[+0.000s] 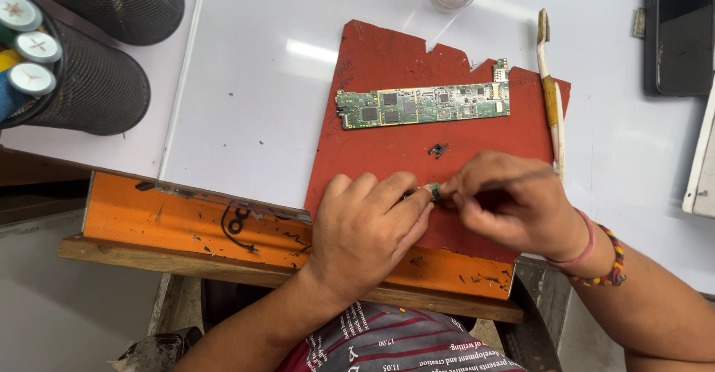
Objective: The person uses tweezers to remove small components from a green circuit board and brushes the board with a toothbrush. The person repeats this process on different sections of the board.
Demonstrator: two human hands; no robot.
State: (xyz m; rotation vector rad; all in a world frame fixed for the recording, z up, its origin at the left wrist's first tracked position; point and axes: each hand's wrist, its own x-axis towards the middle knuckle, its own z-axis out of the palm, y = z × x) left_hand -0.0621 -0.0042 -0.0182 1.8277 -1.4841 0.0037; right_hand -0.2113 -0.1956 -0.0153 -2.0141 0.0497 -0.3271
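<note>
The left hand (365, 227) and the right hand (510, 204) meet over the near edge of the red mat (387, 145), which lies on the white table (246, 96). Between them sits a small greenish component (433, 190), pinched at the tips of the left fingers (410, 202) and met from the opposite side by the right fingers (456, 189), which are pressed together around it. The component is too small to identify further, and its long axis cannot be determined. It lies directly at the fingertips of both hands, with the left thumb and forefinger closing on it from the left and the right hand closing from the right; neither hand is clearly nearer. The right wrist carries a pink band and a braided bracelet (611, 256). Beyond the hands, further up the mat, lies a small dark metal part (438, 149), well apart from the fingers. Further still rests a long green circuit board (422, 106), its long axis running left to right across the mat. A toothbrush (551, 93) lies along the right edge of the mat. Black mesh holders (97, 81) stand at the far left, and a dark phone (679, 33) lies at the far right.
</note>
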